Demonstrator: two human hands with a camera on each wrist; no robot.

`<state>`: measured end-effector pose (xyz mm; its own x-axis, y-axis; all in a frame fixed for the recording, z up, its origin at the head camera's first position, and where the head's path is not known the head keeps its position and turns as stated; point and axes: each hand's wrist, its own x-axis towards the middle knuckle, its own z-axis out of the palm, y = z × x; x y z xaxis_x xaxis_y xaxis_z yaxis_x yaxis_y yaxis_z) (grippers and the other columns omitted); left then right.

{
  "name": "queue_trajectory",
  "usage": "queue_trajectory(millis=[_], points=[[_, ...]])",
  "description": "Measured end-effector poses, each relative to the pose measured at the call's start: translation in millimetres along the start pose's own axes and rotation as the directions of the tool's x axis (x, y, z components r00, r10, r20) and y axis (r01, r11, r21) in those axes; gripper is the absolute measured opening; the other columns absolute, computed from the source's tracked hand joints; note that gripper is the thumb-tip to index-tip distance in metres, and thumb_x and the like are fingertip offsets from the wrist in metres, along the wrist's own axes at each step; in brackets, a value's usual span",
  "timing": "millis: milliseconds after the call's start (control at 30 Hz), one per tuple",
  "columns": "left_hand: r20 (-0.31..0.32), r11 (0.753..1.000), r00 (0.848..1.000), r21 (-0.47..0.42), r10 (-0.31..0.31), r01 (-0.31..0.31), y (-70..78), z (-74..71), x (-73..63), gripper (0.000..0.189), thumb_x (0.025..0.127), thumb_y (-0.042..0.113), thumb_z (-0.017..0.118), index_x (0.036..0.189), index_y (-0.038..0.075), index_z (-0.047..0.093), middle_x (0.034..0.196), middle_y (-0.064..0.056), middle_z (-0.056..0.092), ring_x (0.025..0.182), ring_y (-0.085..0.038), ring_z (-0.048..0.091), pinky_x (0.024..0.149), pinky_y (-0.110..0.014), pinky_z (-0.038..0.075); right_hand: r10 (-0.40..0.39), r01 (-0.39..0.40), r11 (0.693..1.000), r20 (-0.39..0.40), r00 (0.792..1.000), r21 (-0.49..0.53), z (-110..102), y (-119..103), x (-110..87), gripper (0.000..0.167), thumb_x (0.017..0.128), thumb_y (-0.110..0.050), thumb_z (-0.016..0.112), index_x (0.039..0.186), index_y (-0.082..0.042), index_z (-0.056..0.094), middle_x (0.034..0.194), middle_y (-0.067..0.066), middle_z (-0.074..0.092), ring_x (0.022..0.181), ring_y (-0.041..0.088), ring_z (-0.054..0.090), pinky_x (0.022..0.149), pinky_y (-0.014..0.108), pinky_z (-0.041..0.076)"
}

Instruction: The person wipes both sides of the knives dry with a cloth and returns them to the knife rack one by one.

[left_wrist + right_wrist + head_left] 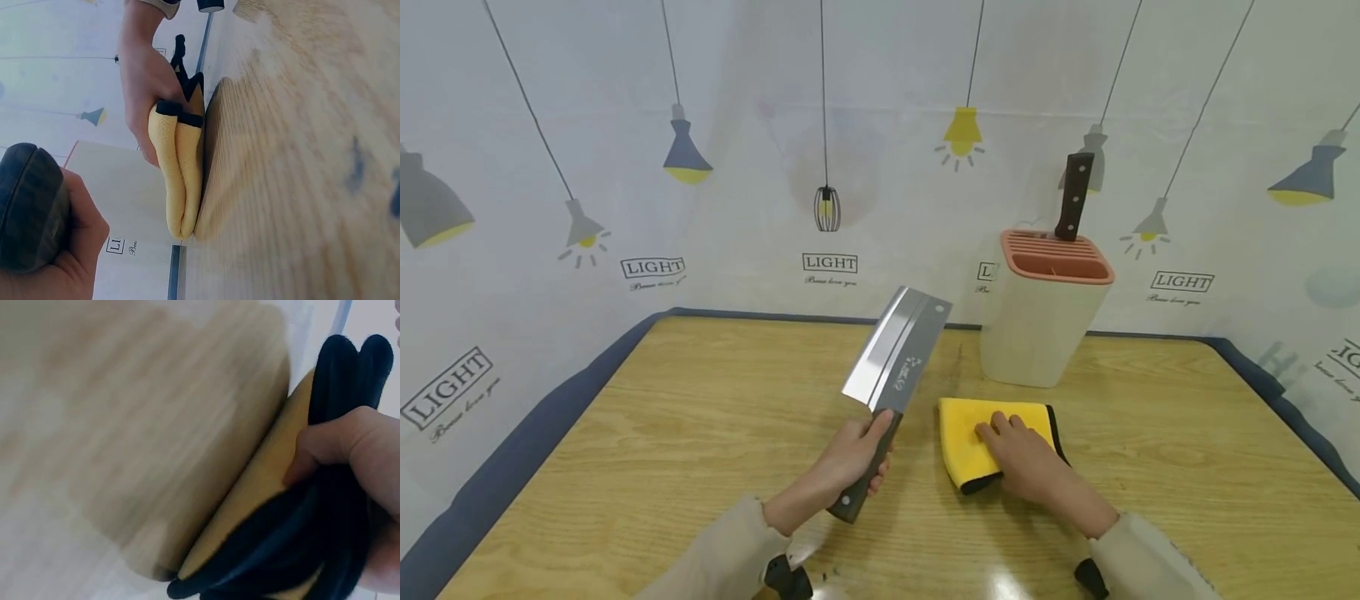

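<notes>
Fingers of the left hand point(856, 457) were closed about the dark handle of a cleaver point(898, 346), the thumb laid along it near the blade. Fingers of the right hand point(1030, 462) gripped a folded yellow cloth point(961, 437) with black edging; the right-wrist view confirmed the thumb pressed against a fold.

The governing relation, in this report's judgement, was blade to cloth. The cloth lay at four o'clock from the blade and at three o'clock from the left fingers, near but apart from both. The right hand, already upon the cloth, was the nearer to it; the left hand alone controlled the cleaver.

The cleaver pointed to one o'clock, its long axis running from the handle butt at seven to the blade's end. Its bright bevelled edge faced ten o'clock, away from the cloth. It was held tilted above the wooden table point(722, 417).

The cloth's longer axis ran roughly from nine to three o'clock, black edging visible at its three o'clock side and at its near corner. Whether its whole underside touched the table could not be told.

Beyond, between twelve and one o'clock from the cloth, stood a pale knife block point(1037, 333) with a slotted coral top. One dark-handled knife point(1074, 198) stood in it, handle upward; the exact slot could not be determined.
</notes>
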<state>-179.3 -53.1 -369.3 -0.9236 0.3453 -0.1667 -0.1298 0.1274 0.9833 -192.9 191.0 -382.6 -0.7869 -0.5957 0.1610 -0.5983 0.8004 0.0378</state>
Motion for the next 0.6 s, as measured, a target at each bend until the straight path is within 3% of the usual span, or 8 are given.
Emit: queue_trajectory(millis=[233,367,467,600], points=[[0.0,1.0,1.0,0.012,0.006,-0.006,-0.1,0.0,-0.1,0.057,0.091,0.051,0.037,0.088,-0.004,0.049,0.051,0.0,0.046,0.037,-0.008,0.043,0.036,-0.02,0.039,0.065,-0.065,0.997,0.013,0.998,0.033,-7,4,3.4,0.041,0.061,0.008,0.071,0.099,0.0,0.056,0.087,0.011,0.052,0.072,0.026,0.051,0.053,0.032,0.045],[-0.007,1.0,1.0,0.021,0.003,-0.002,-0.9,-0.4,0.4,0.058,0.091,0.051,0.037,0.088,-0.005,0.049,0.051,-0.001,0.046,0.037,-0.007,0.043,0.036,-0.02,0.039,0.112,-0.111,0.993,-0.047,0.993,0.03,-9,6,5.7,0.041,0.059,0.006,0.073,0.095,0.0,0.056,0.084,0.009,0.054,0.071,0.021,0.052,0.055,0.032,0.046],[-0.015,1.0,1.0,0.027,0.0,0.0,-1.3,-0.8,0.9,0.06,0.09,0.052,0.037,0.088,-0.006,0.049,0.051,-0.001,0.046,0.037,-0.007,0.043,0.036,-0.02,0.039,0.172,-0.164,0.983,-0.102,0.98,0.084,-11,8,7.4,0.038,0.057,0.008,0.073,0.088,-0.002,0.053,0.078,0.006,0.052,0.066,0.018,0.049,0.054,0.032,0.044],[-0.022,1.0,1.0,0.029,-0.006,0.007,-1.9,-1.1,1.5,0.06,0.09,0.052,0.037,0.088,-0.007,0.049,0.051,-0.001,0.046,0.037,-0.008,0.043,0.036,-0.02,0.039,0.269,-0.235,0.954,-0.183,0.946,0.186,-13,9,9.0,0.04,0.055,0.01,0.07,0.089,0.001,0.051,0.075,0.008,0.051,0.063,0.019,0.048,0.052,0.033,0.042]])
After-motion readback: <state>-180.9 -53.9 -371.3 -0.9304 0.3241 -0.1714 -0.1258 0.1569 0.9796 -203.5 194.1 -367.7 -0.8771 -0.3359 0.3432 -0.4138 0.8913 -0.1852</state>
